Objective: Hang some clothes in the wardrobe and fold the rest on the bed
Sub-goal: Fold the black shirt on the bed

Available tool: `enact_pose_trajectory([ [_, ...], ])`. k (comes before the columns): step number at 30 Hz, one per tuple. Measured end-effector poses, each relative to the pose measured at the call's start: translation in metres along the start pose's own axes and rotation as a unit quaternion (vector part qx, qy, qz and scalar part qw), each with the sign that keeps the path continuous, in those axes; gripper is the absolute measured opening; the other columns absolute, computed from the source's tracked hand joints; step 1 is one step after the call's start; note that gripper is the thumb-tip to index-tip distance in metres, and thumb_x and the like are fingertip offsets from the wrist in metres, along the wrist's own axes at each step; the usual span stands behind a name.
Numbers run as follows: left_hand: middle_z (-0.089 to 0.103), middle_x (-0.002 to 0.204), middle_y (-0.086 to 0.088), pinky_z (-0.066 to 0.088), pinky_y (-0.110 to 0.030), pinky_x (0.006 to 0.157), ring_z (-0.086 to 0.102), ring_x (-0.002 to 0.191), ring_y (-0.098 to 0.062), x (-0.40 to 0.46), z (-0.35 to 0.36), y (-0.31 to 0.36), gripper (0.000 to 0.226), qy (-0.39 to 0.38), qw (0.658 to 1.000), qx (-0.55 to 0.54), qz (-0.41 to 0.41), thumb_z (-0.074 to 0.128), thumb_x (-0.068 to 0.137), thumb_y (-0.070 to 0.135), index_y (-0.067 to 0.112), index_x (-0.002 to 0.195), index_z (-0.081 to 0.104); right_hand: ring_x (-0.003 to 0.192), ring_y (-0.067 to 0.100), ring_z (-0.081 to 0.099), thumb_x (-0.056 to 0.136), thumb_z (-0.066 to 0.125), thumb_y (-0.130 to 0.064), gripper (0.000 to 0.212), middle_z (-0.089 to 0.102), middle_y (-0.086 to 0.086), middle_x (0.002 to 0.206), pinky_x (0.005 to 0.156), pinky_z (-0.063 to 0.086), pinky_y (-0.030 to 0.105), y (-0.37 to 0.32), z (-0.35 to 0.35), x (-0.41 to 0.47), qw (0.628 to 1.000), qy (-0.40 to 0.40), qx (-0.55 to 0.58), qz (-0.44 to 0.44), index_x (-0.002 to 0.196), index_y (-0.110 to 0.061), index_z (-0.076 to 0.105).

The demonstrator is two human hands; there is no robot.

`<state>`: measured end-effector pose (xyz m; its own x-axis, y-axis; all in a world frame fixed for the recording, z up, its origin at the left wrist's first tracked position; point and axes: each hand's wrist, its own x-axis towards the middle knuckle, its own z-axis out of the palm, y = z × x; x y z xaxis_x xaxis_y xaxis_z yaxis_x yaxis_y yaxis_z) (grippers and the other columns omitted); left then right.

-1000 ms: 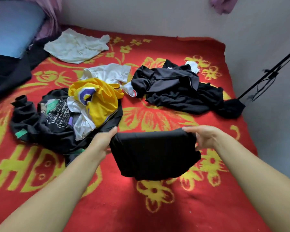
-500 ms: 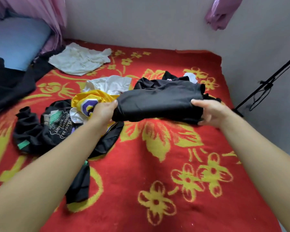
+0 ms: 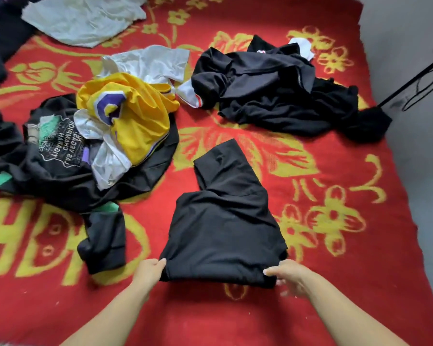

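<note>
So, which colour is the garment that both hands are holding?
Plain black garment, gripped by the left hand and right hand; head view.

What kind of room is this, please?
Most likely a bedroom: a bed under a red flowered blanket against a plain wall, loose clothes such as a yellow jersey, and both hands folding a black garment.

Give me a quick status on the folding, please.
Both hands, left and right, grip black garment near edge. Lying on bed. Nothing in the way.
</note>
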<state>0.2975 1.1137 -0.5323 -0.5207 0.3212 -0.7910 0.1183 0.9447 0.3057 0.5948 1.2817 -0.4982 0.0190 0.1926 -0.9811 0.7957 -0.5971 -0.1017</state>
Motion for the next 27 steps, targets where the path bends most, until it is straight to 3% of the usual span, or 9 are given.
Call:
enact_pose_trajectory([
  [2, 0.063, 0.092, -0.019, 0.042, -0.035, 0.08, 0.06, 0.09, -0.028, 0.004, -0.013, 0.022, 0.012, 0.038, 0.999, 0.017, -0.002, 0.053, 0.092, 0.01, 0.007, 0.082, 0.058, 0.062, 0.016, 0.051, 0.085, 0.065, -0.014, 0.011, 0.056, 0.006, 0.081, 0.059, 0.038, 0.024, -0.023, -0.013, 0.004, 0.997, 0.046, -0.061, -0.026, 0.092, -0.01, 0.057],
  [4, 0.063, 0.108, -0.021, 0.042, -0.037, 0.089, 0.058, 0.105, -0.034, 0.015, -0.026, 0.05, 0.021, 0.081, 0.996, 0.02, 0.031, 0.055, 0.089, 0.008, 0.004, 0.11, 0.057, 0.063, 0.019, 0.053, 0.085, 0.062, -0.017, 0.01, 0.057, 0.008, 0.078, 0.053, 0.039, 0.02, -0.059, -0.032, 0.007, 0.977, 0.145, -0.146, -0.061, 0.088, -0.007, 0.058],
  [7, 0.06, 0.113, -0.018, 0.04, -0.038, 0.091, 0.056, 0.109, -0.034, 0.039, -0.032, 0.107, 0.035, 0.106, 0.981, 0.017, 0.159, 0.058, 0.09, 0.014, 0.006, 0.123, 0.052, 0.122, 0.032, 0.051, 0.088, 0.06, -0.029, 0.058, 0.05, 0.02, 0.134, 0.095, 0.043, 0.032, -0.125, -0.058, 0.019, 0.928, 0.257, -0.232, -0.138, 0.136, -0.001, 0.043],
  [10, 0.059, 0.118, -0.011, 0.04, -0.035, 0.09, 0.056, 0.111, -0.029, 0.073, -0.017, 0.169, 0.047, 0.074, 0.974, -0.01, 0.215, 0.061, 0.091, 0.026, 0.011, 0.132, 0.045, 0.135, 0.03, 0.038, 0.092, 0.06, -0.029, 0.069, 0.038, 0.015, 0.149, 0.106, 0.034, 0.037, -0.191, -0.064, 0.04, 0.911, 0.246, -0.174, -0.28, 0.149, -0.007, 0.026],
  [14, 0.057, 0.12, -0.011, 0.037, -0.032, 0.077, 0.055, 0.106, -0.03, 0.117, 0.001, 0.222, 0.058, 0.058, 0.983, -0.095, 0.146, 0.065, 0.088, 0.033, 0.008, 0.131, 0.037, 0.123, 0.028, 0.049, 0.088, 0.064, -0.032, 0.069, 0.049, 0.011, 0.137, 0.088, 0.039, 0.031, -0.241, -0.056, 0.08, 0.922, 0.218, -0.122, -0.297, 0.144, -0.008, 0.032],
  [18, 0.058, 0.11, -0.01, 0.049, -0.033, 0.08, 0.059, 0.099, -0.028, 0.141, 0.008, 0.245, 0.056, 0.023, 0.977, -0.189, 0.091, 0.07, 0.083, 0.024, 0.003, 0.127, 0.042, 0.097, 0.024, 0.054, 0.083, 0.071, -0.028, 0.051, 0.054, 0.005, 0.109, 0.072, 0.038, 0.027, -0.257, -0.052, 0.104, 0.938, 0.198, -0.067, -0.276, 0.123, -0.013, 0.043],
  [20, 0.064, 0.09, -0.005, 0.05, -0.028, 0.065, 0.063, 0.081, -0.021, 0.138, 0.01, 0.25, 0.031, -0.032, 0.965, -0.246, 0.089, 0.066, 0.083, 0.012, 0.006, 0.112, 0.057, 0.066, 0.016, 0.047, 0.084, 0.069, -0.022, 0.022, 0.049, 0.0, 0.076, 0.054, 0.034, 0.023, -0.256, -0.051, 0.103, 0.953, 0.142, -0.051, -0.262, 0.095, -0.018, 0.051],
  [22, 0.068, 0.08, -0.003, 0.048, -0.026, 0.059, 0.064, 0.075, -0.019, 0.13, 0.007, 0.249, 0.011, -0.093, 0.951, -0.281, 0.091, 0.061, 0.084, 0.004, 0.009, 0.094, 0.064, 0.054, 0.013, 0.036, 0.085, 0.063, -0.014, 0.019, 0.042, -0.002, 0.06, 0.05, 0.029, 0.023, -0.251, -0.053, 0.098, 0.962, 0.088, -0.04, -0.257, 0.072, -0.02, 0.051],
  [27, 0.063, 0.081, -0.006, 0.042, -0.029, 0.076, 0.059, 0.082, -0.019, 0.092, -0.021, 0.239, 0.012, -0.188, 0.918, -0.281, 0.207, 0.057, 0.081, -0.005, 0.005, 0.087, 0.063, 0.075, 0.014, 0.055, 0.084, 0.048, 0.003, 0.026, 0.06, 0.002, 0.086, 0.069, 0.042, 0.026, -0.232, -0.06, 0.058, 0.938, 0.017, 0.04, -0.345, 0.091, -0.016, 0.064],
])
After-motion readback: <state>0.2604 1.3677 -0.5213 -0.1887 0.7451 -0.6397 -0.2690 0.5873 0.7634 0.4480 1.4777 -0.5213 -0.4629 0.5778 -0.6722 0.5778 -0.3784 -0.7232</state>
